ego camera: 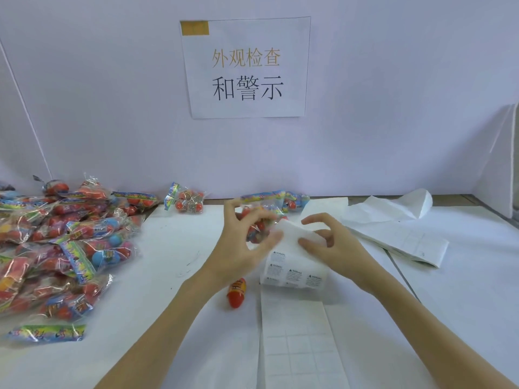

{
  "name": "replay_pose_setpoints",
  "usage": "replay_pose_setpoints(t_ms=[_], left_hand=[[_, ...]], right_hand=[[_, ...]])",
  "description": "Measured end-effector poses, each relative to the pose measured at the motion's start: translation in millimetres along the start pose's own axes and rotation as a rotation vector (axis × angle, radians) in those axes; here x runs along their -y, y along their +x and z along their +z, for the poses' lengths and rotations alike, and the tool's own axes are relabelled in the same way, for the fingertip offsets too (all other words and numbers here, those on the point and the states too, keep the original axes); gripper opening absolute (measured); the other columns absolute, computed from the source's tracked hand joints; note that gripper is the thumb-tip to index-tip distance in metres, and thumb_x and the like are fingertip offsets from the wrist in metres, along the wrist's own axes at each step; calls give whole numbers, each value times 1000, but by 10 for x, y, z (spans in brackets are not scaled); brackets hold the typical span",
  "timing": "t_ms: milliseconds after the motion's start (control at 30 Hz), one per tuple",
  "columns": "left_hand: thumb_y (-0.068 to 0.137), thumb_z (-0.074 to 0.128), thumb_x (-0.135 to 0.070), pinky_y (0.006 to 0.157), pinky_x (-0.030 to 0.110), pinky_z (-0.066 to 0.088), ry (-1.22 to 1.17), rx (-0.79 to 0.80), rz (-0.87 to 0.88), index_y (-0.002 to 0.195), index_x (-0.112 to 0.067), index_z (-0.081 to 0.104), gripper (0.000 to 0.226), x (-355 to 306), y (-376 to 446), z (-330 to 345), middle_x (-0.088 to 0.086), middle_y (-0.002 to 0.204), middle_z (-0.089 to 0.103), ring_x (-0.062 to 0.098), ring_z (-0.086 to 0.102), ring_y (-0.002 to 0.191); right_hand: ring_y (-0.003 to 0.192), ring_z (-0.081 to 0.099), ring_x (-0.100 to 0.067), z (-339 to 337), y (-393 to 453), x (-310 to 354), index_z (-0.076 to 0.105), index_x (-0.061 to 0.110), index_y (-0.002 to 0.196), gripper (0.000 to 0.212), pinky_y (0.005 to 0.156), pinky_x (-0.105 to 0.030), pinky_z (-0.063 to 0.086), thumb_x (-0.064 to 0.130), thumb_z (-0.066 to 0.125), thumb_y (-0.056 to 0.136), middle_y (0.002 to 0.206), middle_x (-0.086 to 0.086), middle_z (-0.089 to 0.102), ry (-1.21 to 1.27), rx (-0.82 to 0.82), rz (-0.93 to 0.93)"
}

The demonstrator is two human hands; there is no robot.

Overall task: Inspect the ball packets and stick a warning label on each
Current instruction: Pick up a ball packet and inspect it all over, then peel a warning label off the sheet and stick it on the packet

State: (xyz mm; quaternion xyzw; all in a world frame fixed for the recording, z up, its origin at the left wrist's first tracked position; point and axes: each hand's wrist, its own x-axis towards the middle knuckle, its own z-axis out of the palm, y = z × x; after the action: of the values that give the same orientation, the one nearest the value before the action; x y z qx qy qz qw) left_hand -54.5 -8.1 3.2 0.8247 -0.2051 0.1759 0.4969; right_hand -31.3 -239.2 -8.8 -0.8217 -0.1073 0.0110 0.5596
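Observation:
A white label sheet (292, 265) printed with small warning labels is bent over at its top, and its peeled backing strip (295, 346) trails toward me. My right hand (334, 245) holds the sheet's bent top, thumb on its face and fingers curled behind. My left hand (241, 242) is blurred; its thumb pinches the sheet's left edge, its fingers curled above. A ball packet (258, 228) lies just behind my left hand, partly hidden. More packets (280, 199) sit behind it, one lone packet (185, 200) lies by the wall, and a big pile (64, 248) fills the left.
An orange egg-shaped item (237, 293) lies under my left wrist. Spent white backing sheets (401, 237) and crumpled paper (404, 206) lie at right. One flat packet (47, 332) lies near the front left. A wall with a printed sign (247, 68) closes the back.

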Motion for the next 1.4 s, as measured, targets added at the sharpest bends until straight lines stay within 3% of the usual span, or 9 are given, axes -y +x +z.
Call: replay_pose_setpoints(t_ms=[167, 333, 500, 600, 800, 967, 1067, 1167, 1400], left_hand=[[64, 98, -44, 101, 1, 34, 154, 193, 16, 144, -42, 52, 92, 93, -8, -27, -17, 134, 21, -12, 42, 122], [60, 99, -50, 102, -5, 24, 161, 179, 62, 148, -51, 44, 104, 122, -3, -85, -24, 133, 21, -13, 35, 129], [69, 97, -37, 102, 0, 32, 145, 153, 103, 146, -37, 54, 88, 105, -23, -6, -29, 130, 23, -11, 41, 123], [70, 97, -32, 98, 1, 37, 103, 99, 83, 134, -43, 57, 76, 112, -24, 30, -11, 126, 32, -8, 47, 118], [75, 95, -29, 88, 4, 45, 35, 112, 73, 129, -35, 64, 63, 107, -27, 65, -9, 130, 37, -3, 52, 118], [92, 81, -26, 89, 8, 46, -54, 122, 44, 128, -27, 69, 38, 96, 0, 108, -14, 133, 45, 3, 54, 127], [94, 78, -25, 86, 9, 47, -74, 92, 21, 128, -27, 69, 36, 103, 10, 138, -11, 132, 46, 5, 58, 122], [92, 80, -26, 87, 11, 48, -82, 55, 35, 125, -32, 69, 35, 135, 2, 145, -13, 129, 49, 8, 61, 119], [90, 79, -44, 77, 13, 49, -114, 74, -80, 109, -39, 72, 20, 127, 16, 131, -28, 104, 49, 2, 57, 96]], right_hand=[[82, 71, -21, -40, 18, -26, 67, 31, 100, 4, 75, -34, 54, 33, 64, 103, 91, -1, 79, 44, -22, 1], [79, 66, -12, -49, 22, 23, 70, 24, 90, 23, 65, -18, 50, 37, 58, 105, 90, 5, 75, 9, -66, 10], [69, 55, 1, -10, -5, 65, 64, 25, 69, 40, 64, -15, 38, 25, 54, 107, 73, 20, 62, -188, 77, -39], [90, 63, -7, 22, -10, 60, 77, 22, 89, 26, 84, -27, 48, 28, 58, 105, 99, 9, 71, -314, 121, -64], [89, 66, 0, 25, 5, 50, 66, 36, 112, 19, 76, -17, 50, 36, 73, 95, 103, 12, 71, -251, 31, -154], [86, 69, -8, 33, -40, 214, 70, 25, 105, 12, 76, -26, 52, 26, 58, 105, 91, 13, 75, -11, -345, -370], [99, 70, -11, 104, -165, 343, 74, 24, 114, 26, 83, -19, 49, 41, 59, 102, 102, 13, 74, -96, -294, -540], [108, 64, -14, 267, -222, 316, 76, 21, 122, 25, 96, -29, 50, 27, 73, 97, 112, 6, 68, -367, -233, -629], [104, 58, -13, 259, -208, 297, 76, 21, 117, 23, 95, -20, 44, 14, 74, 95, 107, 4, 60, -392, -275, -552]])
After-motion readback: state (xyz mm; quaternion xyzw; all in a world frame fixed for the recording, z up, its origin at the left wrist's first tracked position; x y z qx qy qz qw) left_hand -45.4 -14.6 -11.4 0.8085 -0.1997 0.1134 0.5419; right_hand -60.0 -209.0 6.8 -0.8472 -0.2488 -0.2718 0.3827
